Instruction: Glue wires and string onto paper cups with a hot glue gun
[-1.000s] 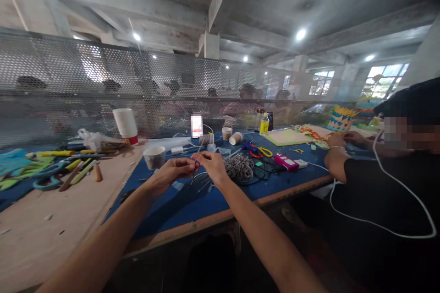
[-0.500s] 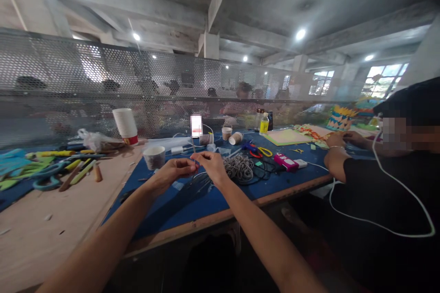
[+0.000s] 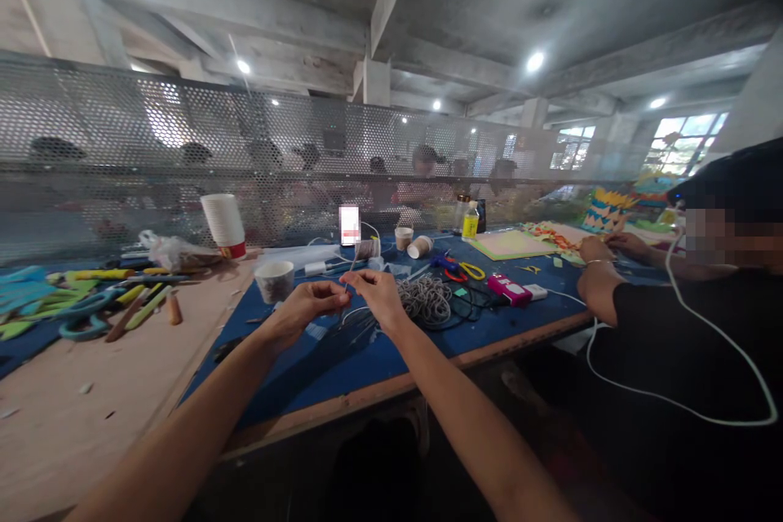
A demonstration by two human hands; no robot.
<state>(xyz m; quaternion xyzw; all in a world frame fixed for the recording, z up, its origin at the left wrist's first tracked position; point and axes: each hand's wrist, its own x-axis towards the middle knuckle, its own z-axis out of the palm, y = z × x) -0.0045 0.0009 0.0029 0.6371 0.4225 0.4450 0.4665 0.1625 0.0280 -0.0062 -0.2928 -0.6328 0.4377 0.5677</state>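
Both of my hands meet above the blue mat (image 3: 269, 391), with fingertips pinched together. A thin grey strand (image 3: 354, 258) passes between them, its upper end rising and leaning a little right. My left hand (image 3: 309, 307) grips it low down, and my right hand (image 3: 378, 295) pinches it just above. Whether it is cord or wire is too small to tell. Beside my right hand lies a tangled heap of grey cord (image 3: 428, 299). Several thin dark strands spread over the mat beneath my fingers. A paper cup (image 3: 275, 280) stands left of my hands.
Behind my hands a lit phone (image 3: 350, 226) stands upright. Pliers (image 3: 471, 270), a magenta box (image 3: 509, 290) and a yellow-labelled bottle (image 3: 470, 222) are to the right. Stacked cups (image 3: 222, 224) and scissors (image 3: 86, 322) are left. A co-worker (image 3: 691, 326) sits at the right.
The strand's upper end has swung from nearly upright to leaning right. My two hands have stayed almost in place, both still pinching.
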